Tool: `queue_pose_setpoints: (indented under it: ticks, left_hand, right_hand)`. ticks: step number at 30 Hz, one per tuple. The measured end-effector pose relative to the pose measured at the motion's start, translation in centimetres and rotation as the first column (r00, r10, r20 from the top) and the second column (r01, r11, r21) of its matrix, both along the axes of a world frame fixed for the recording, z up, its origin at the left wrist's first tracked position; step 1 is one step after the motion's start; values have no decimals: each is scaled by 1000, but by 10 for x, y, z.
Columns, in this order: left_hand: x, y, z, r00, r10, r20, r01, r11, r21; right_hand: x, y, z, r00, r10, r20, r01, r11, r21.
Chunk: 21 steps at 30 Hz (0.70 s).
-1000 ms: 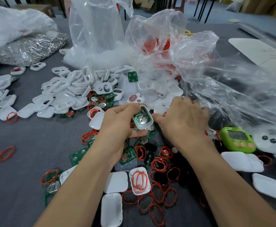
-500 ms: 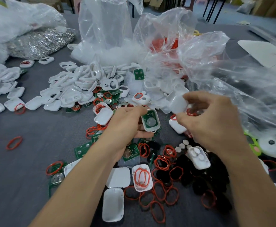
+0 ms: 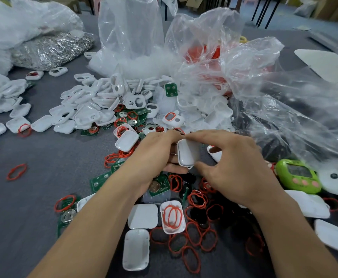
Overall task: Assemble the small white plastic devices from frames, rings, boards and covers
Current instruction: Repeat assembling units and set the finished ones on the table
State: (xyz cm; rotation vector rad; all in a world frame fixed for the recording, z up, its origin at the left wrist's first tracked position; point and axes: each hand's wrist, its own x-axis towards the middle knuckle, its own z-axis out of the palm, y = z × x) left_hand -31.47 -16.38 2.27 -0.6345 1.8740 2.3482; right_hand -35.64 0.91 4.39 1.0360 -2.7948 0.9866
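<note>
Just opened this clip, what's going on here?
A person is assembling at a grey table. The left hand and right hand both grip one small white device; whether its cover is fully snapped on cannot be told. Loose white frames, red rings, green boards and a green timer lie around.

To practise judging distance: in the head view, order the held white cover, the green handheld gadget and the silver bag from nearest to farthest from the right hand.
1. White cover: pinched by the right hand, centre.
2. Green handheld gadget: on the table, just to its right.
3. Silver bag: far back left.
</note>
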Motion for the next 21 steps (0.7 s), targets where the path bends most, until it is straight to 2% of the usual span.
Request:
queue_pose_setpoints:
  ticks: [13, 16, 21]
  left_hand:
    - [1, -1, -2, 1000, -26, -13, 26, 998, -54]
    - [1, -1, -3, 1000, -5, -16, 5, 999, -31]
    - [0, -1, -3, 1000, -1, -15, 1, 1000, -11]
  right_hand:
    - [4, -2, 0, 997, 3, -80, 5, 996, 92]
    - [3, -1, -4, 998, -18, -60, 21, 999, 45]
    - [-4, 1, -9, 994, -67, 85, 75, 992, -103]
